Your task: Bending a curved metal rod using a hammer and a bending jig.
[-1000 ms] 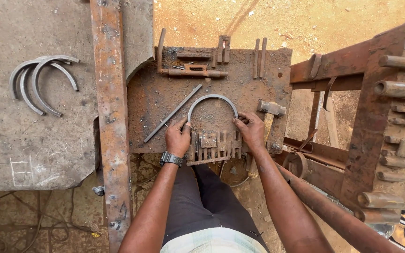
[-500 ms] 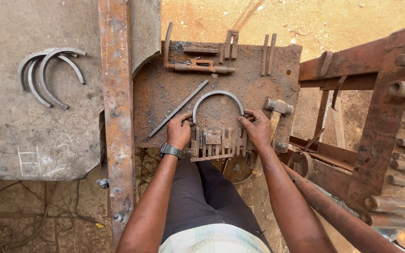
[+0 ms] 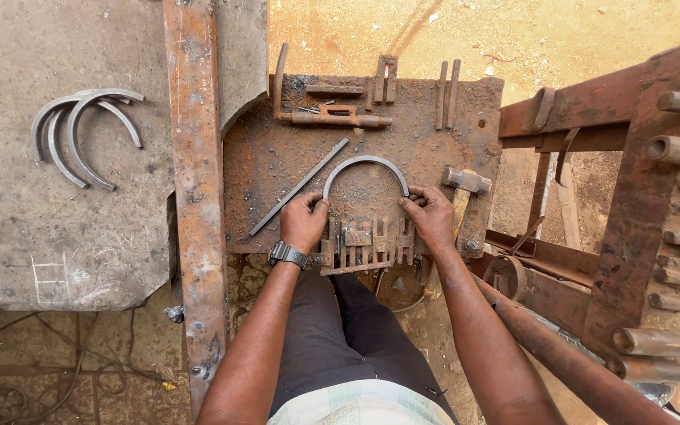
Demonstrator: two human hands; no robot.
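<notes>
On the rusty metal surface (image 3: 277,165) lies a bent steel strip (image 3: 365,164), arched like a horseshoe; it looks hard, stiff and heavy; the left hand (image 3: 304,222) and right hand (image 3: 430,214) each clamp one end.

Daylight, strong and warm. Sandy ground (image 3: 371,31) at top is brightest, near overexposed, with thin diagonal shadow lines across it. Rusty work plate (image 3: 277,165) evenly lit, no glare; short soft shadows under the metal pieces. Area beneath the bench, lower left, dim. Focus sharp at centre; slight wide-angle bending at frame edges. No motion blur on either forearm.
</notes>
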